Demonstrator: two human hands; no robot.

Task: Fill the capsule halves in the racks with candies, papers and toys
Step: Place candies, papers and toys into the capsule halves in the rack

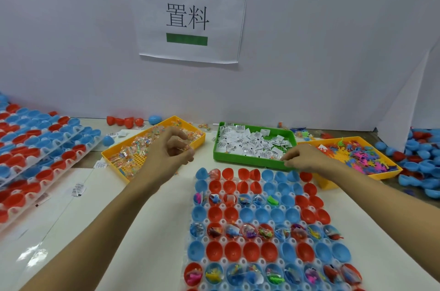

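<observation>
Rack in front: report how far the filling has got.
Done: on the rack, the rows near and hold contents. In hand: the left hand pinches candy over the yellow tray; the right hand is at the green paper tray. Left: the third row is only partly filled and the far rows are mostly empty.

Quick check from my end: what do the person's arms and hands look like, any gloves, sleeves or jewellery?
Both are bare. The left hand and right hand wear no gloves, and no rings, watch or bands show. Both forearms are uncovered down to the frame's edge, so no sleeves are visible. No markings or tape on either arm.
</observation>
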